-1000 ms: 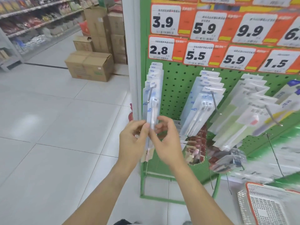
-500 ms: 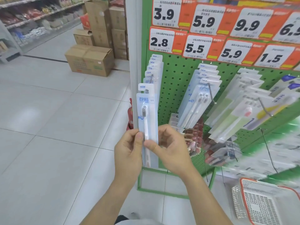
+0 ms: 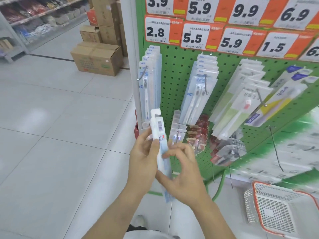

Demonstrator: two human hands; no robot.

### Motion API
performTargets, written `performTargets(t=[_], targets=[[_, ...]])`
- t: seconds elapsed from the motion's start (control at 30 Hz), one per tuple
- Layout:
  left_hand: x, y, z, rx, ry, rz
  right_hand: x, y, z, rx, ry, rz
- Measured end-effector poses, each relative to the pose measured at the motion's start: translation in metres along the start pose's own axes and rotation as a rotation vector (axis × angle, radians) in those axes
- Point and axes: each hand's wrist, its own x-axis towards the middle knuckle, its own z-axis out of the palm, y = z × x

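Now | toothbrush blister pack [image 3: 158, 131] tilting slightly, mid-air near green pegboard rack [image 3: 174, 83] | L hand [image 3: 143, 152] gripping its middle, R hand [image 3: 183, 171] pinching lower part | prob. light, stiffish, slick plastic; gripping edges looking safest.

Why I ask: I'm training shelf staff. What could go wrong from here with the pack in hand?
The toothbrush pack is held tilted in mid-air by the left hand and right hand; it might slip to the tiled floor. The metal hook juts out above, so lifting the pack could snag it or knock the hanging packs loose.
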Motion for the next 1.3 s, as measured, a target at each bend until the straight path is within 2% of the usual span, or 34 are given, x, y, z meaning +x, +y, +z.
performTargets(t=[0.1, 0.17, 0.23, 0.37, 0.5, 0.77, 0.9, 1.03, 1.1, 1.2, 1.3], targets=[[0.004, -0.004, 0.003, -0.174, -0.069, -0.162, -0.013, 0.006, -0.015, 0.196, -0.054, 0.251], [0.006, -0.008, 0.002, -0.199, -0.078, -0.197, -0.018, 0.010, -0.023, 0.349, -0.075, 0.425], [0.005, -0.010, 0.002, -0.223, -0.094, -0.232, -0.023, 0.016, -0.029, 0.430, -0.104, 0.512], [0.004, -0.010, 0.005, -0.157, -0.177, -0.278, -0.029, 0.023, -0.038, 0.556, -0.206, 0.520], [0.008, -0.010, 0.002, -0.137, -0.154, -0.343, -0.034, 0.027, -0.044, 0.587, -0.264, 0.523], [0.013, -0.011, 0.000, -0.111, -0.164, -0.383, -0.042, 0.021, -0.052, 0.711, -0.284, 0.555], [0.015, -0.014, -0.011, -0.163, -0.123, -0.380, -0.043, 0.022, -0.043, 0.733, -0.341, 0.672], [0.015, -0.014, -0.017, -0.220, -0.103, -0.393, -0.046, 0.020, -0.036, 0.953, -0.512, 0.828], [0.015, -0.014, -0.020, -0.253, -0.100, -0.399, -0.047, 0.018, -0.033, 1.028, -0.541, 0.873], [0.014, -0.015, -0.024, -0.310, -0.102, -0.414, -0.048, 0.020, -0.021, 1.063, -0.501, 0.876], [0.014, -0.020, -0.030, -0.240, -0.136, -0.417, -0.049, 0.019, -0.006, 0.862, -0.328, 0.834]])
